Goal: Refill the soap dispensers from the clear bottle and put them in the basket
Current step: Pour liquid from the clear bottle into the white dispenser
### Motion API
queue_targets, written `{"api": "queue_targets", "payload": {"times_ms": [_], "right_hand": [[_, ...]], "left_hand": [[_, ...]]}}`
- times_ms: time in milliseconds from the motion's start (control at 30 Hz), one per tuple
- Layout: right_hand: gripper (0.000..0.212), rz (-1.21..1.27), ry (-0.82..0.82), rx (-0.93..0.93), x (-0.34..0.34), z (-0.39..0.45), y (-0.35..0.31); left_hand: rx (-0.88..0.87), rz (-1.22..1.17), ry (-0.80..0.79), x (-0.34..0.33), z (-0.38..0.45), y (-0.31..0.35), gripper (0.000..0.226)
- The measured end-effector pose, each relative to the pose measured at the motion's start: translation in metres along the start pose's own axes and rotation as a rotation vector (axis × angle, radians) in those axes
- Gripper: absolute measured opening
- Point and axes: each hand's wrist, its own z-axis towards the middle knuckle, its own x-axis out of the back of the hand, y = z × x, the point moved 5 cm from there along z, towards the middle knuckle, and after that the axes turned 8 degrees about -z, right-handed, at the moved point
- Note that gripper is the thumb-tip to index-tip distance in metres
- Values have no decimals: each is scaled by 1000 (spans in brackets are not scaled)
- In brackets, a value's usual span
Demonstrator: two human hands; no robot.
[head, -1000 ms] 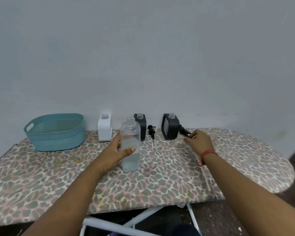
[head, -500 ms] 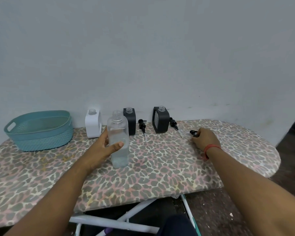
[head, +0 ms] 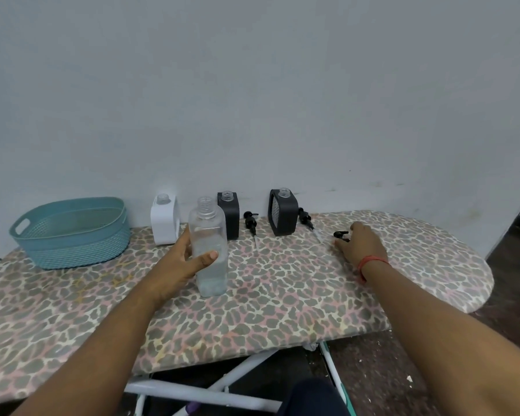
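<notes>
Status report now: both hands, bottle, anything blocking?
Left hand grips clear bottle, upright, uncapped. Right hand at black pump; grip unclear. Three dispensers open, basket unobstructed.

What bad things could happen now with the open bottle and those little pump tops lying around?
The clear bottle has no cap and the left hand grips it, so a bump or tilt could spill liquid onto the ironing board cover. The dispensers have narrow necks, so pouring might miss. The pump by the right hand lies near the board's rounded end and could get knocked off.
</notes>
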Motion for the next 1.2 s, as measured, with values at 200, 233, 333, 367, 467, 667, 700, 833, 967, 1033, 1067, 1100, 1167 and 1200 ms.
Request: {"api": "queue_targets", "payload": {"times_ms": [200, 233, 333, 367, 467, 667, 700, 833, 967, 1033, 1067, 1100, 1167, 1200], "right_hand": [[38, 331, 201, 361, 22, -45, -85], [39, 395, 127, 430, 18, -58, -105], [55, 580, -141, 582, -1, -101, -158], [62, 640, -242, 617, -8, -115, -171], [80, 770, -450, 694, -26, -144, -201], [75, 983, -486, 664, -37, -164, -214], [74, 1004, -477, 653, -36, -164, -212], [77, 1052, -452, 607, -31, -157, -190], [80, 1014, -414, 602, -22, -147, -162], [81, 994, -405, 590, -19, -142, -150], [82, 987, -403, 581, -18, -140, -145], [82, 979, -401, 575, -18, -139, -140], [84, 967, -397, 570, -18, -137, -133], [85, 967, -399, 567, -19, -137, -131]], "left_hand": [[-2, -6, 6, 2, -1, -1, 93], [-1, -15, 5, 1, -1, -1, 93], [-2, -32, 15, 0, -3, -3, 88], [-4, -34, 24, -1, -5, -4, 85], [-16, -35, 40, -6, -12, -7, 65], [9, -117, 115, -13, -18, -19, 54], [1, -104, 114, -15, -17, -18, 55], [-16, -104, 73, -36, -12, -13, 61], [-51, -102, 35, -65, -7, -11, 63], [-63, -109, 17, -77, -5, -10, 62], [-64, -118, 12, -82, -5, -10, 62], [-62, -131, 8, -86, -4, -11, 62], [-47, -138, 4, -92, -4, -11, 64], [-42, -126, 6, -93, -4, -12, 65]]}}
